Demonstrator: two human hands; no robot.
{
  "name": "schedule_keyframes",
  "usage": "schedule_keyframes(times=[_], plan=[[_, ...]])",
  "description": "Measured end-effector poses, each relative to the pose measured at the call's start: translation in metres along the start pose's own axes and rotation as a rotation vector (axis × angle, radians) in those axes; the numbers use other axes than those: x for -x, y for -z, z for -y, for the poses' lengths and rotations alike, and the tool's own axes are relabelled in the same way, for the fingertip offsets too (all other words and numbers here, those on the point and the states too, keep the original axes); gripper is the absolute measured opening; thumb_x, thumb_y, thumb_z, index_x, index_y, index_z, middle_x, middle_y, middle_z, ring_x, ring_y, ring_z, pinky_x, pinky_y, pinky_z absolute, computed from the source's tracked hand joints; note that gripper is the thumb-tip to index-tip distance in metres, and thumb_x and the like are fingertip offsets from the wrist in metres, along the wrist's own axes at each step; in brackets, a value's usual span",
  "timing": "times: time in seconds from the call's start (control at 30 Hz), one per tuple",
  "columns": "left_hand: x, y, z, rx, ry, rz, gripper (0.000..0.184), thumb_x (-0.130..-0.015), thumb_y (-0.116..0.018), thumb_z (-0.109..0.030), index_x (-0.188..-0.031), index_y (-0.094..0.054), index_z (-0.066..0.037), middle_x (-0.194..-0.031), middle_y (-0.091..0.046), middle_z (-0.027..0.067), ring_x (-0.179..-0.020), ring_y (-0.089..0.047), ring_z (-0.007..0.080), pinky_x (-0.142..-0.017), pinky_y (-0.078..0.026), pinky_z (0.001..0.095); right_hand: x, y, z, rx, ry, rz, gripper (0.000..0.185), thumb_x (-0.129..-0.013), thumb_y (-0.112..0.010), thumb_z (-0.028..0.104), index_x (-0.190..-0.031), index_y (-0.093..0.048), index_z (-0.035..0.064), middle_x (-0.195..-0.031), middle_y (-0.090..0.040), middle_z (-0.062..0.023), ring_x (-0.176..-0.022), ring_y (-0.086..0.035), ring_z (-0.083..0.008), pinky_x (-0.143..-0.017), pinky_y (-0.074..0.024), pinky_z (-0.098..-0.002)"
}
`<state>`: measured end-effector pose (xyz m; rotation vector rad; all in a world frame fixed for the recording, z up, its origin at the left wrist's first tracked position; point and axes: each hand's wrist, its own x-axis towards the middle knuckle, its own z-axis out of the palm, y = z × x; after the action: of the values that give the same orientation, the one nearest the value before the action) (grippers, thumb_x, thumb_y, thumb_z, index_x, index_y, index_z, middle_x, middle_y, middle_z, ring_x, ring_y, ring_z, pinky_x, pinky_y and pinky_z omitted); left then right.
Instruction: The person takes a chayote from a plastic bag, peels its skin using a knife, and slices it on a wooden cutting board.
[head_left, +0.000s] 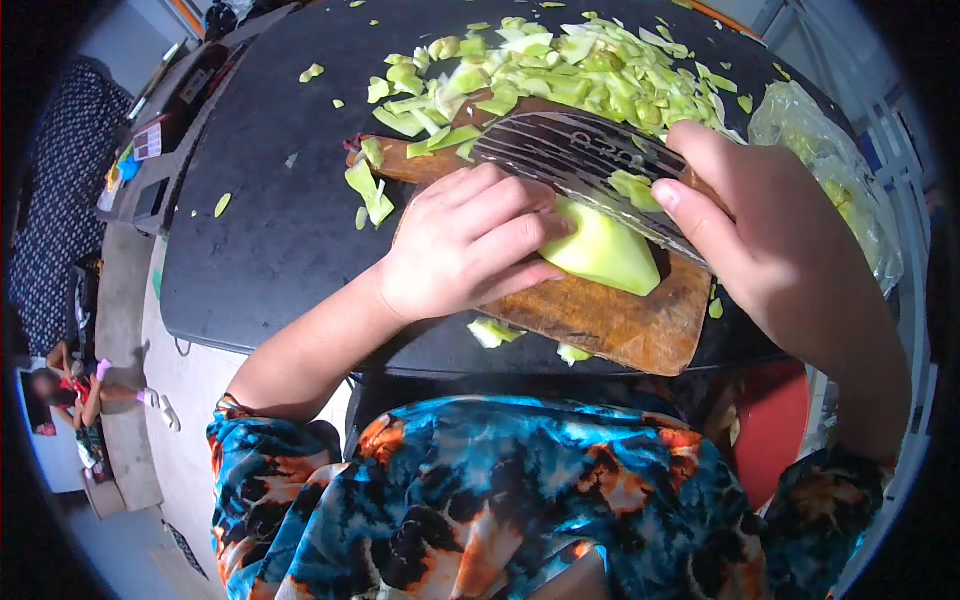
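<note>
My right hand (725, 195) is closed round the handle of a broad dark cleaver (560, 150). The blade lies tilted along the far side of a pale green, peeled vegetable (605, 250), with one green slice stuck to its face. My left hand (475, 235) grips the vegetable from the left, fingers curled over it close to the blade. Beneath them is a wooden cutting board (640, 325), its narrow handle pointing left. Beyond the cleaver spreads a heap of green slices (600, 85). Where blade and vegetable meet is partly hidden.
The black table (270, 200) carries scattered green scraps (370, 195) left of the board. A clear plastic bag (800, 125) with green pieces stands at the right. Below the table's near edge is a red object (775, 430). Another person (85, 400) is far off at the left.
</note>
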<state>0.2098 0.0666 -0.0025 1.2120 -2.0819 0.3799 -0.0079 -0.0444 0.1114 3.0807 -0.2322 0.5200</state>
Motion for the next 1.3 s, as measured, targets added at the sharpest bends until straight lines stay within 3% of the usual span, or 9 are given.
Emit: schedule_keyframes(times=[0.2,0.4,0.43,0.57,0.67,1.03,1.13,1.23,1.3], plan=[[0.000,-0.001,-0.003,-0.008,0.016,-0.007,0.042,-0.061,-0.082,-0.025,-0.095,-0.066,-0.007,-0.088,-0.060,0.0053,-0.076,-0.058,0.0251,-0.066,-0.049,0.0326,-0.011,0.003,0.003,-0.185,-0.173,0.171,0.023,-0.091,-0.059,0.014,-0.107,-0.056,-0.0020,-0.075,-0.057,-0.0197,-0.072,-0.056,-0.0348,-0.064,-0.0415,-0.0409],[0.003,-0.001,-0.009,-0.219,0.017,-0.172,0.075,-0.056,-0.087,-0.036,-0.117,-0.054,-0.007,-0.116,-0.050,0.0144,-0.102,-0.049,0.0299,-0.088,-0.040,0.0412,-0.005,-0.014,-0.003,-0.242,-0.097,-0.031,0.017,-0.093,-0.054,0.015,-0.096,-0.054,-0.0025,-0.069,-0.053,-0.0219,-0.066,-0.054,-0.0380,-0.059,-0.0391,-0.0419],[0.001,0.001,-0.005,-0.242,-0.033,-0.160,0.102,-0.055,-0.088,-0.039,-0.135,-0.037,-0.003,-0.130,-0.040,0.0225,-0.116,-0.042,0.0361,-0.097,-0.034,0.0483,-0.006,-0.014,-0.004,-0.248,-0.105,-0.023,0.017,-0.093,-0.054,0.015,-0.095,-0.054,-0.0025,-0.068,-0.053,-0.0218,-0.066,-0.054,-0.0379,-0.058,-0.0390,-0.0416],[-0.017,0.003,-0.011,-0.074,0.119,-0.103,0.113,-0.046,-0.088,-0.018,-0.142,-0.031,-0.004,-0.128,-0.043,0.0190,-0.117,-0.046,0.0376,-0.099,-0.036,0.0529,-0.008,-0.015,-0.007,-0.268,-0.150,0.043,0.018,-0.094,-0.053,0.015,-0.093,-0.054,-0.0027,-0.066,-0.054,-0.0205,-0.062,-0.055,-0.0365,-0.057,-0.0401,-0.0404],[-0.015,0.002,-0.007,-0.042,0.107,-0.020,0.121,-0.050,-0.090,-0.030,-0.144,-0.022,0.005,-0.141,-0.034,0.0253,-0.125,-0.038,0.0408,-0.105,-0.033,0.0495,-0.007,-0.022,-0.010,-0.287,-0.170,0.056,0.018,-0.094,-0.052,0.016,-0.093,-0.055,-0.0025,-0.066,-0.055,-0.0199,-0.063,-0.056,-0.0363,-0.058,-0.0414,-0.0402],[-0.007,-0.019,-0.013,0.056,0.217,0.116,0.095,-0.066,-0.078,-0.043,-0.137,-0.033,0.002,-0.132,-0.043,0.0219,-0.122,-0.045,0.0394,-0.102,-0.037,0.0507,-0.001,-0.049,-0.003,-0.153,-0.390,0.416,0.042,-0.096,-0.048,0.020,-0.135,-0.040,0.0049,-0.077,-0.061,-0.0239,-0.073,-0.061,-0.0410,-0.060,-0.0455,-0.0488],[-0.014,-0.016,-0.017,-0.055,0.221,0.103,0.079,-0.071,-0.073,-0.039,-0.136,-0.042,-0.008,-0.129,-0.046,0.0154,-0.122,-0.044,0.0355,-0.103,-0.035,0.0521,0.010,-0.068,-0.029,-0.297,-0.217,0.201,0.044,-0.097,-0.047,0.021,-0.137,-0.039,0.0046,-0.076,-0.063,-0.0189,-0.064,-0.062,-0.0321,-0.055,-0.0463,-0.0420],[-0.014,-0.008,-0.011,-0.235,0.167,0.097,0.054,-0.070,-0.073,-0.029,-0.122,-0.059,-0.021,-0.126,-0.049,0.0073,-0.121,-0.045,0.0286,-0.103,-0.034,0.0495,-0.007,-0.048,-0.045,-0.783,-0.684,0.489,0.044,-0.100,-0.044,0.024,-0.140,-0.038,0.0063,-0.063,-0.047,0.0012,-0.054,-0.045,-0.0050,-0.049,-0.0394,-0.0214],[-0.009,-0.001,0.001,-0.250,0.108,0.105,0.039,-0.071,-0.073,-0.026,-0.107,-0.061,-0.017,-0.119,-0.051,0.0067,-0.113,-0.049,0.0283,-0.094,-0.039,0.0477,-0.003,-0.048,-0.079,-0.809,-0.668,0.358,0.033,-0.099,-0.045,0.032,-0.113,-0.053,0.0040,-0.060,-0.048,0.0015,-0.046,-0.045,-0.0088,-0.043,-0.0371,-0.0242]])
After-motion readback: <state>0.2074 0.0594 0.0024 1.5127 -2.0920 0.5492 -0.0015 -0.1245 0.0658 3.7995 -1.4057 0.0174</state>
